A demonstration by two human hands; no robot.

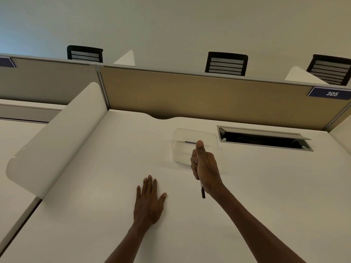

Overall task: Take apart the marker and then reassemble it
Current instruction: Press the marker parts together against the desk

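**Right hand grips a marker upright over a desk while the left hand lies flat**

A person's two bare arms reach forward over a plain white desk. The right hand is closed in a fist around a slim marker, thumb pointing up and away from the body. Most of the marker is hidden inside the fist; only its lower end shows, sticking out below the heel of the hand toward the person. That visible end is white near the palm and black at the tip. Whether the black part is a cap or the barrel's end cannot be told.

The marker's long axis runs roughly along the line of the forearm — near to far, not across the desk. Its free end lies to the right of the left hand and a little farther from the body, near but not touching. The left hand rests palm down on the desk, fingers spread, holding nothing.

Since the exposed end points back toward the person, the left hand seems best placed to come across and pull on it — the marker looks whole, so disassembly appears not yet begun.

Just beyond the right thumb sits a clear plastic tray with a small dark strip inside it.
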